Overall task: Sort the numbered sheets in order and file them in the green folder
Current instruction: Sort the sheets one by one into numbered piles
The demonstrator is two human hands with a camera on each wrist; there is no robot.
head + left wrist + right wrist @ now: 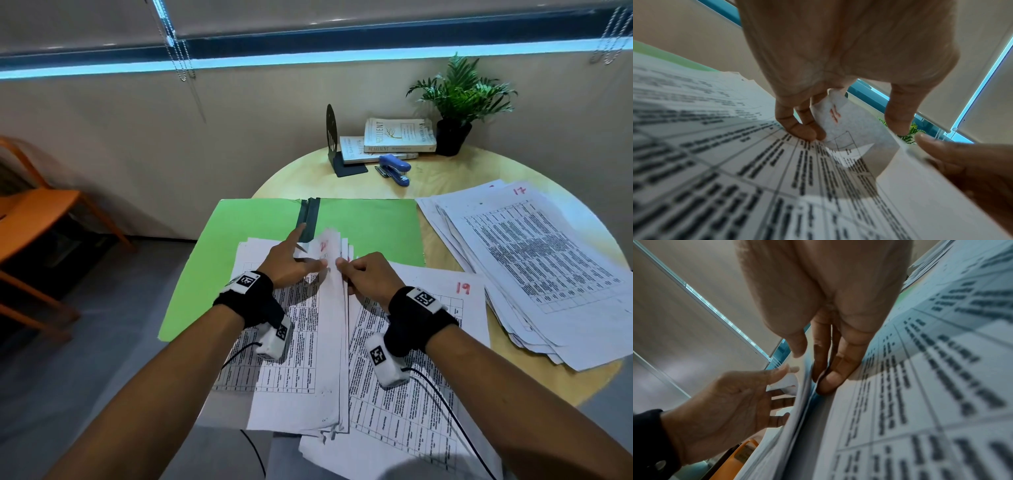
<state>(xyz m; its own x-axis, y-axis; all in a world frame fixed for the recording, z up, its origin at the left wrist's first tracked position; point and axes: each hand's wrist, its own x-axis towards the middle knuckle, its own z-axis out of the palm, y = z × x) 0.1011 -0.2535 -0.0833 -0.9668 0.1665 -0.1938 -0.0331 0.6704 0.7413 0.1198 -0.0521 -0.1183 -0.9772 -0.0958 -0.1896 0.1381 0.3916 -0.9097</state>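
Note:
The green folder (370, 222) lies open on the round table (445, 178). Printed sheets with red numbers are spread over its near half. Between my hands a bundle of sheets (334, 325) stands on edge. My right hand (366, 277) pinches the bundle, thumb on one side and fingers (828, 378) on the other. My left hand (287, 263) is spread with fairly straight fingers against the bundle (797, 426) and bends back a sheet corner (838, 123) that bears a red number. A sheet marked 19 (428, 308) lies flat under my right wrist.
A fanned pile of sheets (534, 257), topped by one marked 17, lies at the right. A blue stapler (395, 168), books (397, 135), a black bookend (334, 144) and a potted plant (459, 102) stand at the back. An orange chair (34, 219) is at the left.

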